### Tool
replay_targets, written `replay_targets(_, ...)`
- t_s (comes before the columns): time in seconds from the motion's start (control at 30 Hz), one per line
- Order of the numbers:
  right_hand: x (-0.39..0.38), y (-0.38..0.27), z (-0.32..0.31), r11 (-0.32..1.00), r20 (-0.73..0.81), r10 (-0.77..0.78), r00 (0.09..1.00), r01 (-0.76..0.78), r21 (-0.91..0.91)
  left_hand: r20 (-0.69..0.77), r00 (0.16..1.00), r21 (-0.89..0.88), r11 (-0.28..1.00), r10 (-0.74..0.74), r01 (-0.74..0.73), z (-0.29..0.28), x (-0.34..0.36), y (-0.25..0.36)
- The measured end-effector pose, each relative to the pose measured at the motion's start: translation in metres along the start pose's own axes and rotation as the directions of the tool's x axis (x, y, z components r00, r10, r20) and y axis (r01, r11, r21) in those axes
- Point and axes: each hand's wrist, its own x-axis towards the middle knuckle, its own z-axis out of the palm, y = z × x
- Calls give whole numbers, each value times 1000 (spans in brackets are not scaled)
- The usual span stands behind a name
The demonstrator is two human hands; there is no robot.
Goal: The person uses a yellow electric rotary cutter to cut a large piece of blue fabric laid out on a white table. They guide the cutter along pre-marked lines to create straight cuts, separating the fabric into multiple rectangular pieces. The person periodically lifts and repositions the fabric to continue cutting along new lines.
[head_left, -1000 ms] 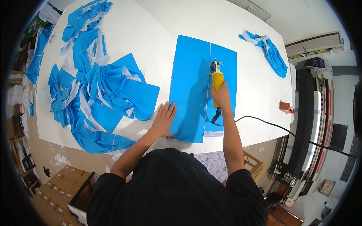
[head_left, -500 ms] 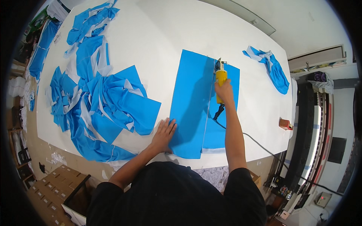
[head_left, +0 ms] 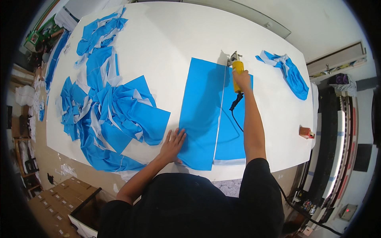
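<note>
My right hand [head_left: 242, 80] is closed round the yellow body of an electric fabric cutter [head_left: 237, 66]. Its metal cutting head sits at the far edge of the blue cloth, and a black cord trails from its rear. A long slit parts the cloth into a wide left piece [head_left: 200, 115] and a narrower right piece [head_left: 234, 135], with a pale strip along the right piece's near end. My left hand [head_left: 173, 146] lies with fingers spread at the left piece's near left edge, partly on the white table [head_left: 158, 51].
A heap of crumpled blue and white cloth [head_left: 115, 99] covers the table's left side. At the right lie a smaller blue bundle [head_left: 291, 77] and a red block-like object [head_left: 305, 132]. Cardboard boxes [head_left: 59, 202] stand on the floor at lower left.
My right hand has moved the cutter slightly away from me, past the cloth's far edge, and the cord has shifted with it. My left hand stays at the cloth's left edge.
</note>
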Motion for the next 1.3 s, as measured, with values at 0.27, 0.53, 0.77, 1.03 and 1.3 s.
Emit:
replay_targets(0.27,-104,121,-112,989,-121,88,989,-72,132,128,936,203,932,-329,300,-24,-37,-27)
replay_targets(0.53,-211,273,-188,934,-165,294,942,-246,260,-223,782,-148,813,-582,563,27,81,37)
replay_targets(0.77,-280,338,-204,868,-143,419,896,-350,352,-155,867,-102,880,-474,464,29,157,174)
replay_targets(1.03,-319,343,-158,709,-9,356,935,-264,655,-216,844,-385,837,-491,388,44,174,139)
replay_targets(1.3,-331,276,-176,745,13,355,935,-292,600,-860,152,-451,866,-487,217,-119,34,-8)
